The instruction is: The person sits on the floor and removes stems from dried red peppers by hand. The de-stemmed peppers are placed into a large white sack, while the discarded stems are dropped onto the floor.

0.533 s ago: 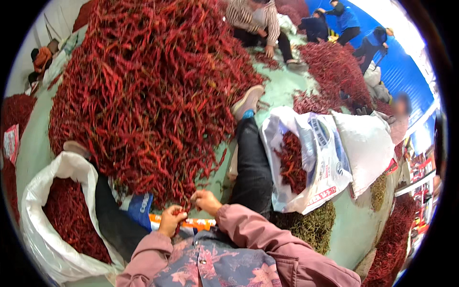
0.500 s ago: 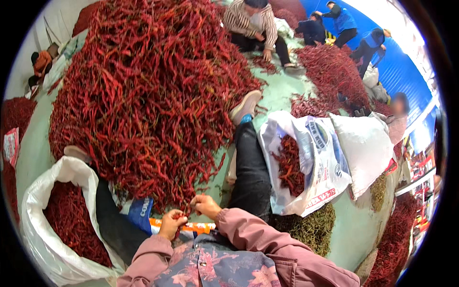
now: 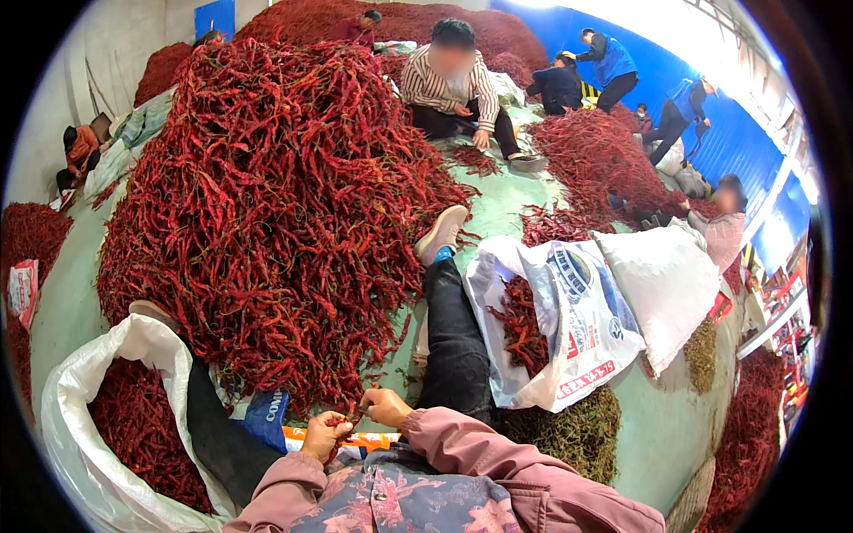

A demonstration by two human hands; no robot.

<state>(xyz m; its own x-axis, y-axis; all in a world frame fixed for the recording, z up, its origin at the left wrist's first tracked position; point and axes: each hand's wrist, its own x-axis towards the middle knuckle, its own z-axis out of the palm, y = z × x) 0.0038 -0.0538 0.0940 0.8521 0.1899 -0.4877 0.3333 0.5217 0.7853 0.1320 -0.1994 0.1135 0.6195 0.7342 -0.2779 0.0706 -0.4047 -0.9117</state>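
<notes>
My left hand [image 3: 325,434] is closed around dried red chili peppers, with some red showing at its fingertips. Close beside it, my right hand [image 3: 387,408] is bent in a pinch at a red chili [image 3: 359,414] between the two hands. Both hands are at the near foot of a large heap of dried red chilies [image 3: 275,195]. An open white sack [image 3: 71,417] of chilies stands by my left leg. By my right leg lies a printed white sack [image 3: 569,329], open, with more chilies inside.
My legs stretch out either side of the heap's near end. A pile of greenish-brown stems [image 3: 569,435] lies beside my right thigh. A full white sack [image 3: 662,289] leans farther right. A person in a striped shirt [image 3: 449,89] sits beyond the heap, with other people and chili piles behind.
The view has tilted up, showing more of the far background. My hands stay close together; the right has moved slightly closer to the left. The striped-shirt person sits more upright in view.
</notes>
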